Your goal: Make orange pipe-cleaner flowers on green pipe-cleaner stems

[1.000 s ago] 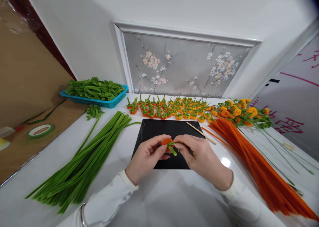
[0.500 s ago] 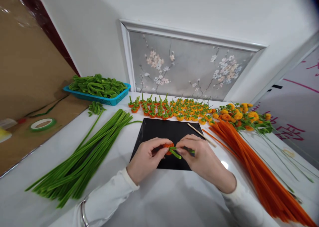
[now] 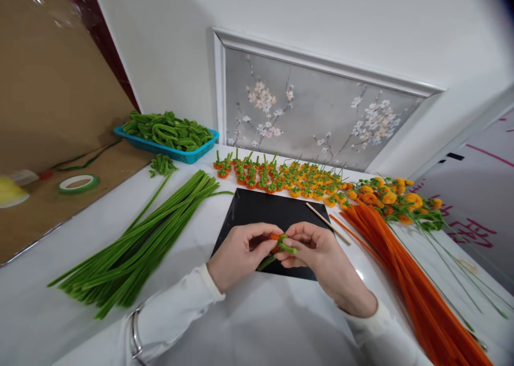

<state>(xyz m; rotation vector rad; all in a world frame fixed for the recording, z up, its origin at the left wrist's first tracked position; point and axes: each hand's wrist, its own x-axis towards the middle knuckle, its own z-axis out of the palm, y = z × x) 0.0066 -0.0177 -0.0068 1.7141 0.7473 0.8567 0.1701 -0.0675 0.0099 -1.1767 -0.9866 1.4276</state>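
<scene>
Between thumb and fingers, my left hand (image 3: 242, 252) pinches a small orange pipe cleaner flower (image 3: 274, 237). My right hand (image 3: 315, 252) is closed on a green pipe cleaner (image 3: 289, 247) that lies against the flower's base, its short end pointing to the right. Another green length hangs below the fingers. Both hands meet over a black mat (image 3: 257, 208), and the fingers hide part of the flower. Behind the mat stand rows of small orange flowers (image 3: 251, 178) and yellow flowers (image 3: 309, 181) with green stems pointing up.
Green pipe cleaners (image 3: 148, 243) lie at left, orange ones (image 3: 405, 280) at right. A wooden stick (image 3: 328, 224) rests on the mat's right edge. Behind are a blue basket (image 3: 176, 152) of green pieces, finished yellow flowers (image 3: 389, 197) and a tape roll (image 3: 78, 183).
My right hand has moved in closer to the flower, and the green pipe cleaner now curls against its base. The whole view has shifted slightly.
</scene>
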